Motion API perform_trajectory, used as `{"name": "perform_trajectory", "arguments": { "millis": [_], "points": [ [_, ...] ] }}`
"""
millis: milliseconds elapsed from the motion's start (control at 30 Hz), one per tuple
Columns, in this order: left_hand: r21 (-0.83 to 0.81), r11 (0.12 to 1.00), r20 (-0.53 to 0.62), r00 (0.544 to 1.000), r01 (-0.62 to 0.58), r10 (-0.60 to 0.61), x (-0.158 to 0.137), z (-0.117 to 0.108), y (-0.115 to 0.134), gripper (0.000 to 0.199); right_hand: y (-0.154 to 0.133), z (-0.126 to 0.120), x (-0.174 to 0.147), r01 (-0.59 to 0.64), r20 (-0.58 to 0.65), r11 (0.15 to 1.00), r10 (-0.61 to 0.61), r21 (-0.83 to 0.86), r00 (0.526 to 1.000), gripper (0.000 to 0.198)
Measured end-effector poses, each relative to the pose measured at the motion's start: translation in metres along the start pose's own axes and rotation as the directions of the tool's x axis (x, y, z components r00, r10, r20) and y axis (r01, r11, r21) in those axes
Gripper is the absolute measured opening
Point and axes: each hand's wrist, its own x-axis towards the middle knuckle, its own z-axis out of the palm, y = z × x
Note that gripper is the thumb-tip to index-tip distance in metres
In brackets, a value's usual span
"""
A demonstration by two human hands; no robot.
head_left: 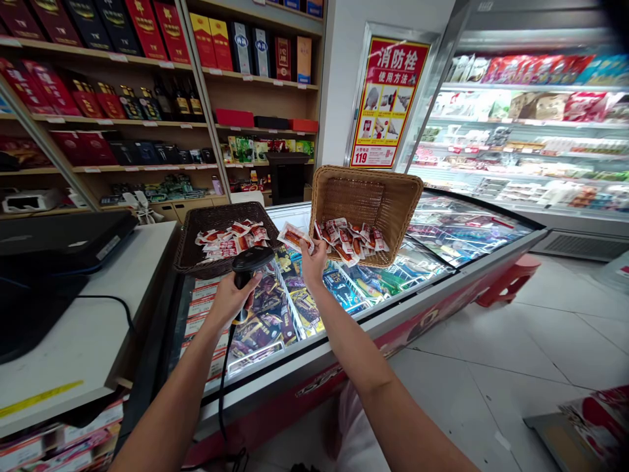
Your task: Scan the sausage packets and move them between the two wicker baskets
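The left hand (230,295) is wrapped around the handle of a black barcode scanner (253,259); the right hand (314,259) pinches a flat, glossy sausage packet (293,236) just left of a tilted tan woven basket (366,178) with more packets inside. Farther left, a dark woven basket (189,244) holds others. Beneath is a glass-topped freezer (295,359); behind, wooden shelves (270,78) carry boxes and bottles.
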Motion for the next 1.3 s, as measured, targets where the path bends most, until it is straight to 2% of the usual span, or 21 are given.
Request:
{"name": "perform_trajectory", "arguments": {
  "millis": [100,367,900,1167,1300],
  "points": [
    [-0.062,0.998,0.007,1.000,0.014,-0.014,-0.0003,0.0032,-0.0008,0.044,-0.0018,0.0001,0.0004,0.019,-0.038,1.000,-0.020,-0.011,0.999,0.046],
    [-0.059,0.998,0.044,0.999,0.030,-0.028,-0.0030,0.0058,0.0008,0.039,-0.0048,-0.0014,0.0010,0.027,-0.073,0.998,-0.031,-0.055,0.997,0.046],
    [-0.036,0.999,0.106,0.994,-0.005,0.009,-0.0024,0.0053,0.0048,0.041,-0.0049,-0.0014,0.0025,0.027,-0.066,0.999,-0.030,-0.047,0.997,0.043],
    [-0.015,1.000,0.056,0.998,0.015,-0.014,-0.0023,0.0070,-0.0004,0.044,-0.0058,-0.0010,0.0020,0.024,-0.086,0.996,-0.032,-0.089,0.996,0.043],
    [0.030,0.999,-0.001,1.000,0.016,-0.016,-0.0008,0.0065,-0.0036,0.045,-0.0076,-0.0029,0.0036,0.092,-0.107,0.983,-0.110,-0.159,0.988,0.040]
  ]
}}
